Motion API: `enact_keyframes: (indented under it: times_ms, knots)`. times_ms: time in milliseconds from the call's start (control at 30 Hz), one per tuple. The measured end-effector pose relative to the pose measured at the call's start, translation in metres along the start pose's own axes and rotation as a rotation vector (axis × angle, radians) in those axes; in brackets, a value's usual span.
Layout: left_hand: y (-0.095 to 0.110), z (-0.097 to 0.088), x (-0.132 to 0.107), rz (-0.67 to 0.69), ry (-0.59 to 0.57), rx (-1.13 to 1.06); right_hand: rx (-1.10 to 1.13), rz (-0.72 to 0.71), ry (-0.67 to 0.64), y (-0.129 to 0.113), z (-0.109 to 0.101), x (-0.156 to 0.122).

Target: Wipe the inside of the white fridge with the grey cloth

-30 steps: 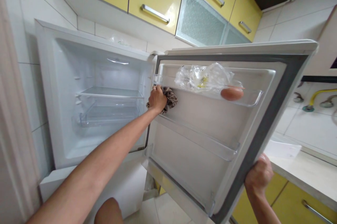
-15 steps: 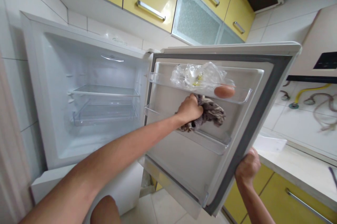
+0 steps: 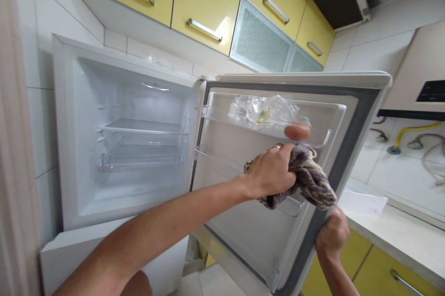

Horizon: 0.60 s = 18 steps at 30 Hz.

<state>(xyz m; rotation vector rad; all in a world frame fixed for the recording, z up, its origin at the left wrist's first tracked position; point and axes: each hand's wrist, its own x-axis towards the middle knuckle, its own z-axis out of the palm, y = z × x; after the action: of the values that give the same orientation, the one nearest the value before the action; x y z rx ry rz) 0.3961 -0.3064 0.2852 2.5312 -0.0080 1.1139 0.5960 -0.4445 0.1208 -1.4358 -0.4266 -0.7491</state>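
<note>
The left hand [image 3: 273, 170] clasps a bunched brown-and-cream fabric cloth [image 3: 312, 180] in front of the open white fridge door [image 3: 250, 231], apparently crumpled for grip; the right hand [image 3: 333, 234] holds the door's outer edge, probably steadying it, though its far-side fingers are hidden
</note>
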Motion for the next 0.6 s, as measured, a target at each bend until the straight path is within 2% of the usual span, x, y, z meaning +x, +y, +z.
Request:
enact_keyframes:
  times_ms: [133, 333, 467, 600]
  knots:
    - [-0.022, -0.021, -0.013, -0.120, 0.192, -0.160, 0.037, 0.043, -0.031, -0.001, 0.000, -0.001]
    - [-0.099, -0.066, -0.022, -0.525, 0.599, -0.406, -0.013, 0.035, -0.026, 0.010, -0.002, 0.001]
    - [-0.137, -0.092, -0.039, -0.509, 0.898, -0.562, -0.046, -0.007, -0.054, 0.014, -0.002, 0.004]
    - [-0.150, -0.105, -0.066, -0.467, 1.083, -0.707, -0.066, -0.029, -0.071, 0.013, -0.002, 0.008]
